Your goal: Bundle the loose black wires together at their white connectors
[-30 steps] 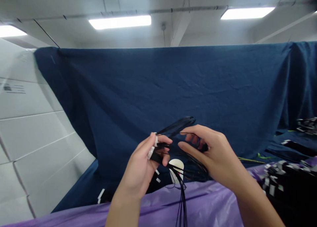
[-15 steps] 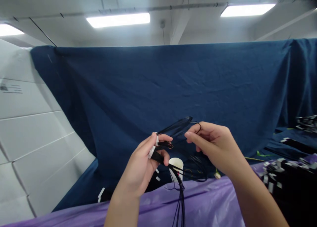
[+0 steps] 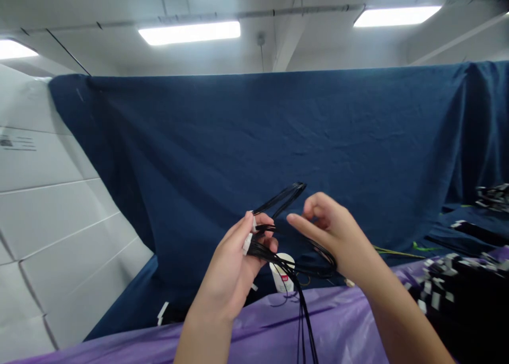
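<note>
A dark blue cloth (image 3: 258,131) hangs across the background below a pale ceiling with bright light panels (image 3: 191,33), and we see white panels or boxes (image 3: 47,215) along the left side. In front of us, a crinkled purple sheet (image 3: 330,327) covers the near edge of the surface.

Above it, near the middle of our view, our left hand (image 3: 233,271) holds a bunch of thin black cords (image 3: 274,258) by their white ends (image 3: 247,244), with the thumb and fingers closed on them. One group of cords rises in a narrow loop (image 3: 292,192) beyond the fingers; others run down and to the right, and some trail over the purple sheet.

Our right hand (image 3: 334,231) is raised just beside the loops, thumb and forefinger parted by a narrow gap and the other fingers curled. A lower loop reaches its palm side, but we cannot tell whether it touches.

Behind the cords stands a white paper cup (image 3: 283,282), partly covered by them. Over to the right, we have a pile of black items with white ends (image 3: 469,300) near some yellow-green strands (image 3: 397,253).
</note>
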{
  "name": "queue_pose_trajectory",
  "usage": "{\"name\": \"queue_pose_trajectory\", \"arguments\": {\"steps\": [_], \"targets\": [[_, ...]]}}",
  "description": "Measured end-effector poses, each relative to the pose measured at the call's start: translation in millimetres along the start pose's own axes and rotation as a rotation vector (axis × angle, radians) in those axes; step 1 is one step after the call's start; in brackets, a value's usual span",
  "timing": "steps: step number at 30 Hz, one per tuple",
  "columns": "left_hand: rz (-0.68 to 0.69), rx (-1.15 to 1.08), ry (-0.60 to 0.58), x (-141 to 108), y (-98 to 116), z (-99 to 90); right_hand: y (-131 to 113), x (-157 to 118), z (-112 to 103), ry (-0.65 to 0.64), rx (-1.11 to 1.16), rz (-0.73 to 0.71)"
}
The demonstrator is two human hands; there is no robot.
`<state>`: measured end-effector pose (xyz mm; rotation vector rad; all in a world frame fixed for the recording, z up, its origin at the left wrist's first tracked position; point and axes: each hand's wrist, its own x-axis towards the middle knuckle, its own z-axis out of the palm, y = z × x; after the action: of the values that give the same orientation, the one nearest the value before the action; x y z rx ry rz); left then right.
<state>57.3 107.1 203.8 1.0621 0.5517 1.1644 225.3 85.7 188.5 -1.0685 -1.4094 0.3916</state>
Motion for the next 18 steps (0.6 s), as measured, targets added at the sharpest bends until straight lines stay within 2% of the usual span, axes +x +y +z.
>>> {"name": "queue_pose_trajectory", "arguments": {"steps": [3, 5, 8, 18], "targets": [[0.019, -0.035, 0.066, 0.8, -1.2, 2.3, -5.5, -5.3, 3.2, -0.232, -0.068, -0.046], [0.027, -0.031, 0.081, 1.3, -1.9, 3.2, -8.4, -8.1, 6.9, -0.300, -0.116, -0.131], [0.024, -0.006, 0.059, 1.6, -2.1, 3.0, -9.5, -10.5, 12.1, -0.308, -0.172, -0.228], [0.023, -0.044, 0.030, 2.5, -2.0, 2.0, -7.9, -10.4, 15.7, -0.306, -0.224, -0.347]]}}
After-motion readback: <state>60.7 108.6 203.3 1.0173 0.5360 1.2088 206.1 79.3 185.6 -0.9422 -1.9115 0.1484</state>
